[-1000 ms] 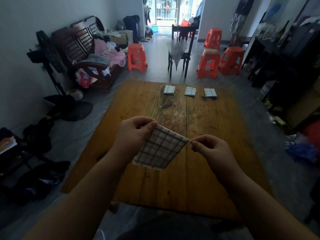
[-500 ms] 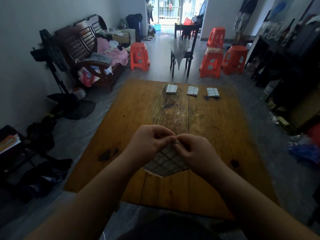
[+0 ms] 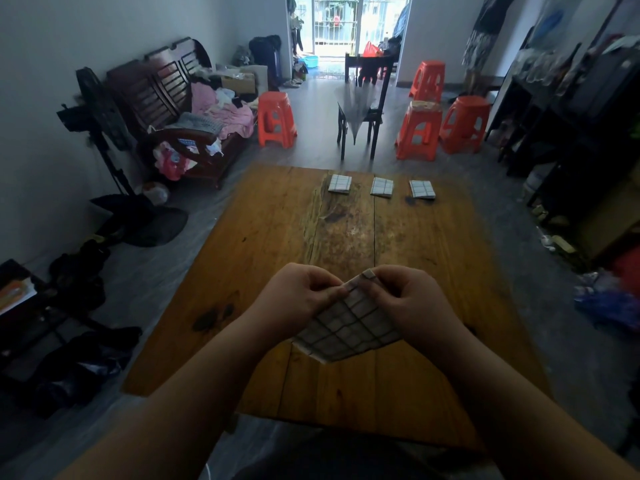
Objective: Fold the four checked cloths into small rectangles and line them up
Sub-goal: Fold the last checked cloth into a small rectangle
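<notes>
A white cloth with dark checks (image 3: 348,329) hangs folded above the near half of the wooden table (image 3: 270,244). My left hand (image 3: 301,294) and my right hand (image 3: 403,299) pinch its top corners, which meet between the two hands. Three folded checked cloths lie in a row near the table's far edge: the left one (image 3: 339,183), the middle one (image 3: 382,187) and the right one (image 3: 422,189), each a small rectangle with gaps between them.
Beyond the table stand several orange plastic stools (image 3: 276,118) and a dark chair (image 3: 362,109). A wooden bench with clothes (image 3: 180,112) and a standing fan (image 3: 98,109) are at the left. Dark shelving (image 3: 588,133) lines the right side.
My hands came together, bringing the cloth's two top corners against each other. The cloth went from spread out between the hands to folded over and hanging below them.
</notes>
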Demonstrator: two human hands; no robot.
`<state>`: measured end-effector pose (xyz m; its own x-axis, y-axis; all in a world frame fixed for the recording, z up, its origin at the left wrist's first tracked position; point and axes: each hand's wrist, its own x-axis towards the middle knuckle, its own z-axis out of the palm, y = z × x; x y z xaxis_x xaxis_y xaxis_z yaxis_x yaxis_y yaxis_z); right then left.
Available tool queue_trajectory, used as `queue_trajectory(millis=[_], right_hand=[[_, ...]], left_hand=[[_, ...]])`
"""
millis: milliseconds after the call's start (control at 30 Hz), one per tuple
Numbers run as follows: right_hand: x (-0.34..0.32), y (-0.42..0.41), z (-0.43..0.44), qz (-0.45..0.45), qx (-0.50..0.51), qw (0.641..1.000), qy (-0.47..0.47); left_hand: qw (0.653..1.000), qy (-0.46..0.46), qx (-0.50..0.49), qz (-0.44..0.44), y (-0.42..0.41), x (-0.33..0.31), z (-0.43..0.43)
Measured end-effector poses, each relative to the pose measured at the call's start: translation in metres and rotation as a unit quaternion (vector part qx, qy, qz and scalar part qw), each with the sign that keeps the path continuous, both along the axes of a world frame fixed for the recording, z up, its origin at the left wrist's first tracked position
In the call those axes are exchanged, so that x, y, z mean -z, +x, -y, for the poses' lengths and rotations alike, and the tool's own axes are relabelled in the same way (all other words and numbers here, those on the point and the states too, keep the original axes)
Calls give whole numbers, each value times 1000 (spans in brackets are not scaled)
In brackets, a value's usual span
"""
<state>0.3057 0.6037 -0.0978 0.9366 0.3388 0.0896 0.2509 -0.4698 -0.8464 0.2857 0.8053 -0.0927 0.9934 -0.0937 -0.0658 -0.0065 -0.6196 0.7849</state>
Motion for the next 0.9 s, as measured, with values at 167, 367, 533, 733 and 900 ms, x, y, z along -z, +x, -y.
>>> queue_trajectory(millis=[167,367,533,733,900], right_hand=[[-6,8,12,-11,37,998,55],[-14,15,32,-40,113,985,125],[-11,15,38,-56,138,979,140],[-8,7,29,-68,98,985,125],[-8,2,25,-83,84,985,129]], left_hand=[[1000,15,3,12,1,3,-2],[999,6,-34,7,-1,15,-22],[998,-2,-46,31,0,19,-30],[999,-34,23,4,7,1,-14],[996,18,88,-17,9,-3,8]])
